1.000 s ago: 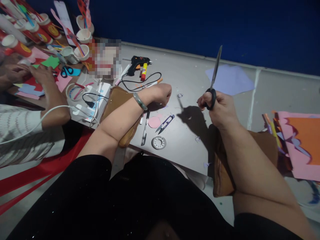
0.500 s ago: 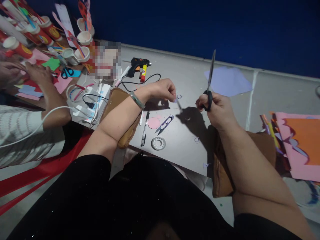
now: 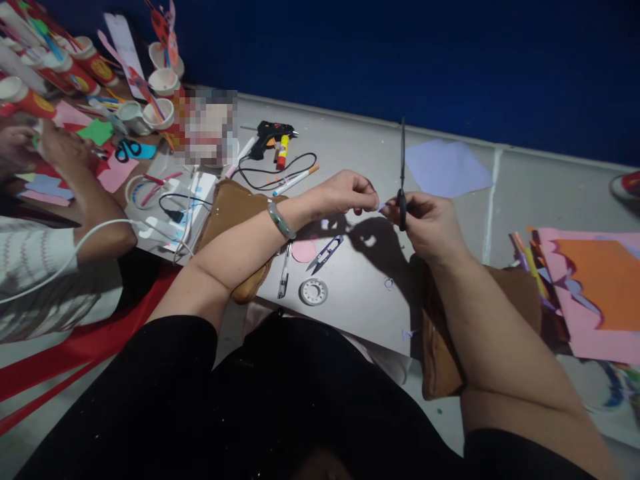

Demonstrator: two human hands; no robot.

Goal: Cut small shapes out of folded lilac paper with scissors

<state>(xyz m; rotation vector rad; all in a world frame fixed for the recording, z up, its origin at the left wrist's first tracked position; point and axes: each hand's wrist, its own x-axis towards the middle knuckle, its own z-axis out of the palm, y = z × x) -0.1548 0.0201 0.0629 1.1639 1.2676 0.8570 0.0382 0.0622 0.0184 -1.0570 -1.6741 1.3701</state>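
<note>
Between the fingertips of my left hand (image 3: 353,192) is a tiny piece of purple paper (image 3: 383,207). My right hand (image 3: 431,223) has its fingers around the black handles of the scissors (image 3: 403,160), whose blades point up and away from me. The right fingertips are close to the purple piece; whether they pinch it too I cannot tell. Below the hands on the table lie thread snips (image 3: 326,255), a pink paper circle (image 3: 303,251), a pen (image 3: 285,272) and a white ring-shaped roll (image 3: 313,291). Purple paper sheets (image 3: 447,167) lie beyond my right hand.
A black glue gun (image 3: 273,137) with its cord, a glue stick (image 3: 283,152) and a marker (image 3: 300,179) lie at the back. Left are a power strip (image 3: 193,210), paper cups (image 3: 163,81) and a co-worker's hands (image 3: 63,143). Pink and orange paper (image 3: 603,283) is at right.
My left hand has moved right with the purple piece, up against the right hand's fingertips. The scissors have turned from a slant to nearly upright. The view has shifted slightly.
</note>
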